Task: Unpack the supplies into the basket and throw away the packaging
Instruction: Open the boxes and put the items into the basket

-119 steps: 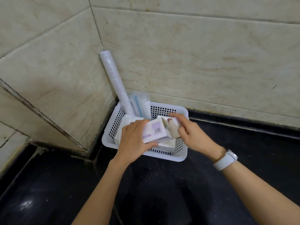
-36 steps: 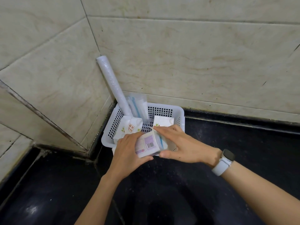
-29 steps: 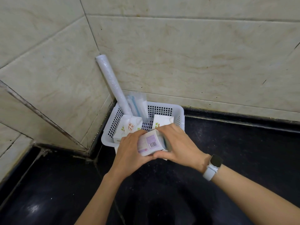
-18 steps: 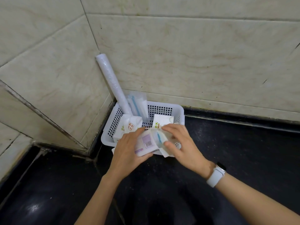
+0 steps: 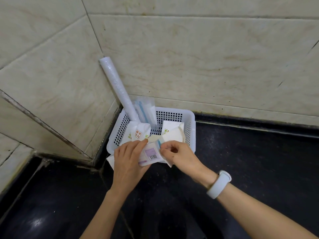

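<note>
A white perforated basket sits in the tiled corner on the black counter. My left hand grips a small white carton with a purple label and barcode, held over the basket's front edge. My right hand pinches the carton's open right end, where its flaps stand up and something blue shows. Inside the basket stand two white packs with orange and green print, a clear packet with blue strips, and a long white wrapped roll leaning into the corner.
Beige tiled walls close in behind and to the left of the basket. The glossy black counter stretches to the right and toward me. A white band is on my right wrist.
The carton's right end has been opened: its flaps now stand up. My right hand shifted from covering the carton to pinching at its open end. My left hand kept its grip.
</note>
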Demonstrator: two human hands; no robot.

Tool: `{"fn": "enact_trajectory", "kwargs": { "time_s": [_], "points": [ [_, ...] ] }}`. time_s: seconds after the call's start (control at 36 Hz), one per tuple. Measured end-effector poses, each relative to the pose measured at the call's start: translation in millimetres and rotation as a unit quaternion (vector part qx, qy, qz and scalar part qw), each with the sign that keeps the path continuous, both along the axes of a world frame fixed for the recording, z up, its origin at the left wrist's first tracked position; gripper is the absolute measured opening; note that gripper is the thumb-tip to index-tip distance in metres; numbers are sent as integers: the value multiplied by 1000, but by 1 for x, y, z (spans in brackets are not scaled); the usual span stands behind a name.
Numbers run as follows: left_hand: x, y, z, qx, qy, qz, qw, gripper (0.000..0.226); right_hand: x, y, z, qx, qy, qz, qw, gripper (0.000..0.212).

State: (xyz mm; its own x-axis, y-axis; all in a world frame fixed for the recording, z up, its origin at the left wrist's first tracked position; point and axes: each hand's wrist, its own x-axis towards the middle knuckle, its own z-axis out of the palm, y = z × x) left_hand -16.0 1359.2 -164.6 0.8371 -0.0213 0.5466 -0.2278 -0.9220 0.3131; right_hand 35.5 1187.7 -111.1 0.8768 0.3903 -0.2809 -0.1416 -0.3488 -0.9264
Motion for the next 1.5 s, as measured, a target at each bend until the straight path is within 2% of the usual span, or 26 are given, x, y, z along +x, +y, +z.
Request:
{"fn": "enact_trajectory", "kwargs": {
  "time_s": [0.06,0.14,0.25,0.31,0.42,0.5,0.67,0.78,0.92,1.0,1.08,1.22,1.36,1.44,1.5],
  "points": [
    [-1,0,0,0,-2,-2,1000,68,-1,0,1,-4,-42,14,999,16],
    [0,0,1,-5,-11,4,1000,64,-4,0,2,-40,-113,31,992,12],
    [1,3,0,-18,-12,12,1000,71,-5,-1,-3,-77,-165,61,981,22],
    [1,3,1,-27,-10,0,1000,68,-4,-2,-3,-70,-150,47,985,24],
    [-2,1,1,-56,-4,-28,998,66,2,-4,-2,8,-44,-4,999,13],
    [-4,-1,-1,-73,5,-35,997,72,6,-5,2,3,-29,5,1000,11],
    [-4,-2,-3,-71,26,-47,996,73,8,-2,6,-91,-57,54,993,35],
    [-3,-1,-6,-59,36,-46,997,79,10,-2,4,-88,-39,95,991,53],
    [-5,0,-5,-39,31,-53,997,67,13,-3,4,-47,21,103,993,45],
    [-6,-3,-4,-23,20,-60,998,65,12,-2,-2,-47,11,97,994,46],
    [-6,-5,-2,-21,25,-57,998,64,13,-2,-10,-77,-13,73,994,35],
    [-6,-5,-1,-34,44,-48,997,66,12,-3,-15,-104,-62,30,992,44],
    [-7,8,-3,-50,85,6,995,74,17,-13,-7,-44,-88,-15,995,26],
    [-10,14,-6,-45,112,27,992,82,21,-19,-8,-29,-72,-26,997,13],
    [-12,14,-7,-38,128,32,990,82,22,-19,-12,-34,-47,-21,998,16]
  ]
}}
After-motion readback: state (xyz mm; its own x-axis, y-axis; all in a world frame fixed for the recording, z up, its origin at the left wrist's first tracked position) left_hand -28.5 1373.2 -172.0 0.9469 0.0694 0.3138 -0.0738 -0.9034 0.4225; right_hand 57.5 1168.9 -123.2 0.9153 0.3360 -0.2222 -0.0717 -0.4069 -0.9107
